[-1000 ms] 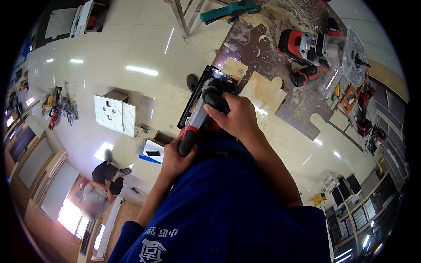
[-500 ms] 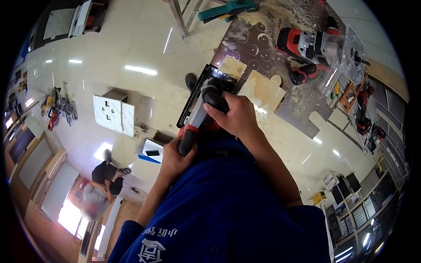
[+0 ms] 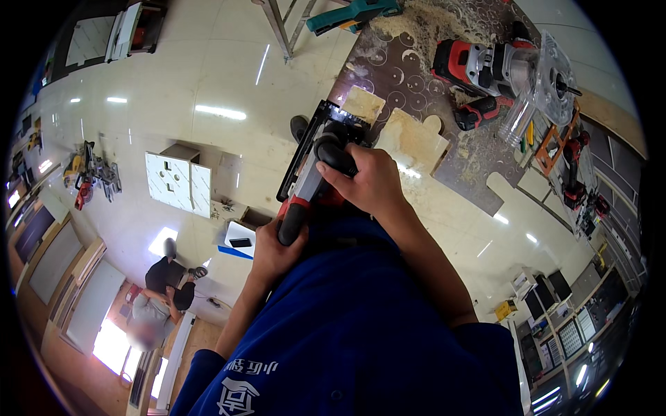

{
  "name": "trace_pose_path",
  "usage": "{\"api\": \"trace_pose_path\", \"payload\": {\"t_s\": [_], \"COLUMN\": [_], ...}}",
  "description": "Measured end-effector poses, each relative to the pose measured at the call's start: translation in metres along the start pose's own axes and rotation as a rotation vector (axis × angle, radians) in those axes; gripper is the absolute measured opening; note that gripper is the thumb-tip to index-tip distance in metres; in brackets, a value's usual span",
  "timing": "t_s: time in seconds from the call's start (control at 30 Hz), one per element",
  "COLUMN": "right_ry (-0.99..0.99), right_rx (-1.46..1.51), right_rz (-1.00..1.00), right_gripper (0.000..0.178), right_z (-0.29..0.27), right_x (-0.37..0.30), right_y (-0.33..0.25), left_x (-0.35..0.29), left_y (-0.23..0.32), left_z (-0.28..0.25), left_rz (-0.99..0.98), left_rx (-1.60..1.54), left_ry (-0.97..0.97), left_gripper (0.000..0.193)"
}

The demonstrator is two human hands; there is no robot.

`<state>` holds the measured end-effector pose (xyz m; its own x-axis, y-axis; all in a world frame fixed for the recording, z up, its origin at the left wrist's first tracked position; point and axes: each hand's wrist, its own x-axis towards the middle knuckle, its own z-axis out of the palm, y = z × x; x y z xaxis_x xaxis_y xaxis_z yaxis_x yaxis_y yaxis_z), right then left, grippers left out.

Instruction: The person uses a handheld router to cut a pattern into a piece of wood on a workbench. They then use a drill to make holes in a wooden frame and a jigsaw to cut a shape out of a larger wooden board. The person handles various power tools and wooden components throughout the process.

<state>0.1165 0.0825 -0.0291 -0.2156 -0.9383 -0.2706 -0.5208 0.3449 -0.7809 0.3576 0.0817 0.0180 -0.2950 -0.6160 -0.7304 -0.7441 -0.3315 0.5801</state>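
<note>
Both my hands hold a long handheld power tool with a grey body, red parts and black grips (image 3: 309, 179); its exact kind I cannot make out. My right hand (image 3: 374, 179) is wrapped round the black front handle. Around the black-and-red rear grip, close to my waist, my left hand (image 3: 275, 249) is closed. The tool's black end meets the near left edge of a brown workbench (image 3: 472, 173). Beside that end lies a small wooden piece (image 3: 363, 104), and a larger notched wooden board (image 3: 411, 142) rests to its right.
Sawdust (image 3: 451, 24) covers the bench's far part. A red-and-grey power tool with a clear guard (image 3: 496, 66) lies there, near a teal-handled tool (image 3: 352, 16). A marble-patterned cabinet (image 3: 178, 182) stands on the floor at left. Another person (image 3: 163, 295) sits at lower left.
The bench and the things on it have shifted slightly left and up in view. Both hands keep their grip on the tool, which tilts about the same.
</note>
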Motion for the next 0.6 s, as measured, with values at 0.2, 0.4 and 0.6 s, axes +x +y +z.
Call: {"api": "trace_pose_path", "payload": {"t_s": [0.2,0.4,0.6], "right_ry": [0.011,0.031,0.046], "right_rx": [-0.002,0.017,0.012], "right_rz": [-0.005,-0.013,-0.024], "right_gripper": [0.042,0.042,0.042], "right_z": [0.0024,0.0009,0.0009], "right_x": [-0.0002,0.0005,0.0019], "right_y": [0.0024,-0.0007,-0.0001], "left_x": [0.0001,0.0012,0.0018], "left_y": [0.0011,-0.0027,-0.0017], "left_z": [0.0001,0.0006,-0.0005], "left_rz": [0.006,0.006,0.018], "left_rx": [-0.02,0.003,-0.003], "left_ry": [0.007,0.016,0.017], "left_gripper": [0.029,0.027,0.026]}}
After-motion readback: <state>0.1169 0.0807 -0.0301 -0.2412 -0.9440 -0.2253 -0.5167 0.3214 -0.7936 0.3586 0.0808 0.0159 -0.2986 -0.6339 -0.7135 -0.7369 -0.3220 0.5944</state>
